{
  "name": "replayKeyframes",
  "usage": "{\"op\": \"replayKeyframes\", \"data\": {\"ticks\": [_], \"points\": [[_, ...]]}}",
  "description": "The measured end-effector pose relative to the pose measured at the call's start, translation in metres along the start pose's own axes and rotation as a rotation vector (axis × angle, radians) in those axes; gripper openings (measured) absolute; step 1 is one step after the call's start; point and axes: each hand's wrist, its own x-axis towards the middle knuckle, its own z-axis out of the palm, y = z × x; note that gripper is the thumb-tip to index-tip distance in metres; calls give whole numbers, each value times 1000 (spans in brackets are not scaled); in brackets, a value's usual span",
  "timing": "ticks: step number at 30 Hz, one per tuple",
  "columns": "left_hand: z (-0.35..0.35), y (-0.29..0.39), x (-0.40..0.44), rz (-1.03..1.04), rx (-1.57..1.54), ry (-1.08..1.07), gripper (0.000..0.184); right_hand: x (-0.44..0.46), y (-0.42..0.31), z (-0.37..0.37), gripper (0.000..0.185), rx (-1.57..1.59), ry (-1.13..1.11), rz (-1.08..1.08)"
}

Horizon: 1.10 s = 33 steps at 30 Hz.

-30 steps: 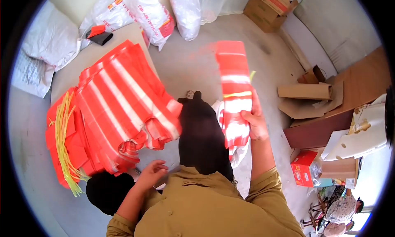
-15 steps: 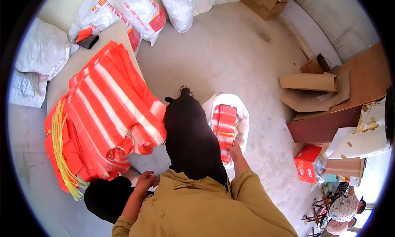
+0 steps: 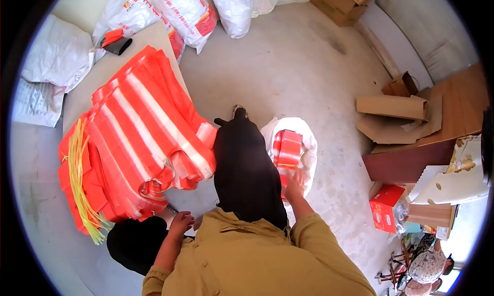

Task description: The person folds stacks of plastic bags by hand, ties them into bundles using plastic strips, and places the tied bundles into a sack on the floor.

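Observation:
A folded red-and-white striped bundle [image 3: 287, 144] lies inside an open white sack [image 3: 308, 141] on the floor, to the right of my leg. My right hand [image 3: 294, 185] is over the near part of the bundle, its fingers blurred; whether it grips is unclear. My left hand [image 3: 182, 223] rests near my knee with its fingers loosely curled and apart, holding nothing. A large stack of red-and-white striped sheets [image 3: 144, 126] lies on a table at the left, with yellow-green strips [image 3: 78, 172] across its left side.
White sacks [image 3: 180, 13] line the far wall. Cardboard boxes [image 3: 339, 5] stand at the back right. Flattened cardboard [image 3: 393, 108] and a red box [image 3: 385, 207] are at the right. A seated person [image 3: 427, 265] is at the lower right. A black and red item [image 3: 117, 43] lies on the table corner.
My right hand has lowered the striped bundle from in front of me into the white sack. My left hand has moved slightly down and towards my body.

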Motion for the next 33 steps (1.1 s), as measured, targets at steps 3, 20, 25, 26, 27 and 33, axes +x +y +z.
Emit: {"op": "replayKeyframes", "data": {"ticks": [3,20,25,26,27,33], "points": [[-4,-5,9,-6,21,-2,39,-4,3,14,61,-33,-98,-145],[3,-32,31,282,208,120,45,106,-118,-213,39,973,376,-186],[5,-30,26,271,287,147,44,99,-206,-266,36,935,419,-506],[6,-29,26,268,301,151,44,103,-217,-259,38,787,467,-605],[6,-30,26,264,314,154,43,98,-231,-255,39,766,409,-589],[6,-35,18,292,372,241,41,83,-254,-261,27,357,328,-706]]}}
